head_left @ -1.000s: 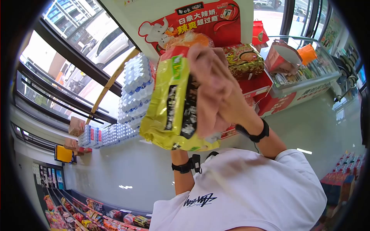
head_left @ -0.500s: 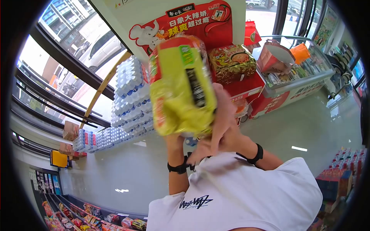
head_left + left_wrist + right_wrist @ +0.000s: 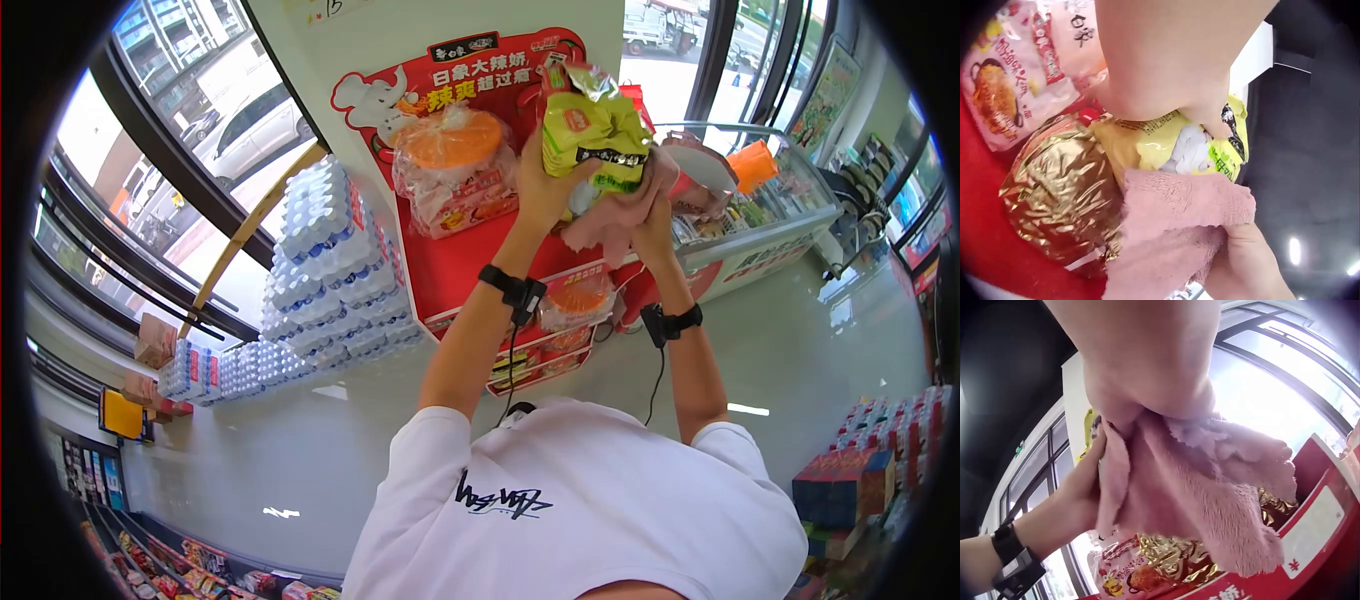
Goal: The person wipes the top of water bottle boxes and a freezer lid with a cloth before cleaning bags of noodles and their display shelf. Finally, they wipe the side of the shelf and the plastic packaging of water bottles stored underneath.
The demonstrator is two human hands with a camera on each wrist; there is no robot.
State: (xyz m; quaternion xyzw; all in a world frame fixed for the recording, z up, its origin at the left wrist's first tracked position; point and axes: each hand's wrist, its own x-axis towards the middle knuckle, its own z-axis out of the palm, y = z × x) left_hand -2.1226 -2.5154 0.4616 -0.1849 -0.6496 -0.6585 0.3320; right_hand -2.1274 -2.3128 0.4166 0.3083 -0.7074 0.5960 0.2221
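At the left, a tall stack of shrink-wrapped water bottle packs (image 3: 320,260) stands on the floor, just beside a red cardboard display stand (image 3: 445,265). On the stand lies a clear plastic bundle of noodle bowls with orange lids (image 3: 455,165).

Just to the right of it, the left hand (image 3: 545,185) is raised. Its fingers are curled around the lower part of a yellow-green plastic multipack of noodles (image 3: 592,125). The multipack is held high in front of the top of the stand. In the left wrist view it touches a shiny gold foil packet (image 3: 1060,200).

A fluffy pink cloth (image 3: 605,220) hangs under the multipack and touches it. The right hand (image 3: 655,215) grips this cloth in closed fingers, just beside the left hand.

Further right stands a glass-topped freezer chest (image 3: 800,215). At the right edge are colourful stacked boxes (image 3: 850,485).
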